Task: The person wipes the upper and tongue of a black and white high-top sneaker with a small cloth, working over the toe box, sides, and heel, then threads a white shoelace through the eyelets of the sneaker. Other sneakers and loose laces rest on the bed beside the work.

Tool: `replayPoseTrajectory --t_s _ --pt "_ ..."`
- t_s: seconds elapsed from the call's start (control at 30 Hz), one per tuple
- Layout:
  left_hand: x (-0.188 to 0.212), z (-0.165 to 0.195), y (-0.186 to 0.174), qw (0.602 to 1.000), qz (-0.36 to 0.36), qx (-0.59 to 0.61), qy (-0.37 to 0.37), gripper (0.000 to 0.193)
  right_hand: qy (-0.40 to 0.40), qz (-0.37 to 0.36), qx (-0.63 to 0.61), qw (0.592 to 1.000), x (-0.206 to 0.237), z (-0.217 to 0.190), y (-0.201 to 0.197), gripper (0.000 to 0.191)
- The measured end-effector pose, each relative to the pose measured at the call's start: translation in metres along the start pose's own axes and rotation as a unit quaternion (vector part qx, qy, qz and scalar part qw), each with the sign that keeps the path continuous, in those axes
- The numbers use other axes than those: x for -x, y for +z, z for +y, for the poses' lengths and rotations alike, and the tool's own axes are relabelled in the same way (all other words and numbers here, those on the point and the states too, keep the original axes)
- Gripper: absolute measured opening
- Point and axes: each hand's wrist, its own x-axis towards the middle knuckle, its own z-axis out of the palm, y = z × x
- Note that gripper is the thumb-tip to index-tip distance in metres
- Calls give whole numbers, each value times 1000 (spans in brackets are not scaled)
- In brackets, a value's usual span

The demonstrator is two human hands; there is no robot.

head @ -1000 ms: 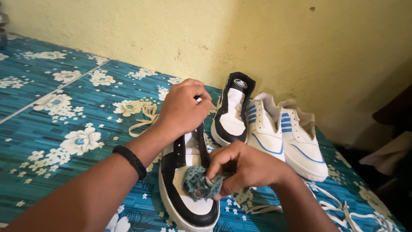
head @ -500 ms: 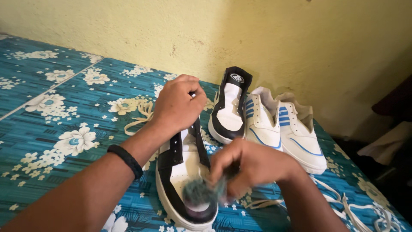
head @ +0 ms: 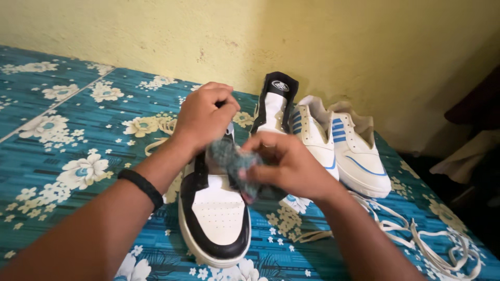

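Left hand point(head: 204, 118) clenched over the collar of a black-and-white shoe point(head: 216, 213) near the bedsheet's point(head: 62, 156) front edge. Right hand point(head: 289, 165) pinching a grey cloth point(head: 229, 158) just above it; white-blue shoes point(head: 338, 148) toward the wall edge

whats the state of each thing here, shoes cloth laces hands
near shoe: flat, unlaced, gripped at collar
cloth: bunched, above near shoe
left hand: closed on near shoe
right hand: pinching cloth
second black shoe: unlaced, untouched
white shoes: side by side, unlaced
laces: loose on sheet

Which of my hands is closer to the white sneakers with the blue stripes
Right. The right hand, pinching a grey cloth, sits just beside the blue-striped sneakers; the left hand grips the black-and-white shoe, farther away.
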Motion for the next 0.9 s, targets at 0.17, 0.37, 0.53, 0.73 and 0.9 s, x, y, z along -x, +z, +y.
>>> replayPoseTrajectory --t_s 0.17,0.37,0.53,0.73,0.9 --pt "-3 -7 0 999 -17 18 -22 16 -76 181 214 957 -20 15 17 30" --pt "-4 -14 -3 997 -32 45 -54 17 -96 92 266 955 -11 13 14 32" --pt "-6 -16 -5 998 -37 47 -10 17 -225 148 260 927 -35 19 -6 34" --pt "0 -13 -5 998 -12 41 -34 27 -150 186 216 947 -71 37 -9 23" --pt "-5 -26 -8 983 -19 171 -61 37 -129 226 169 951 -70 42 4 34"
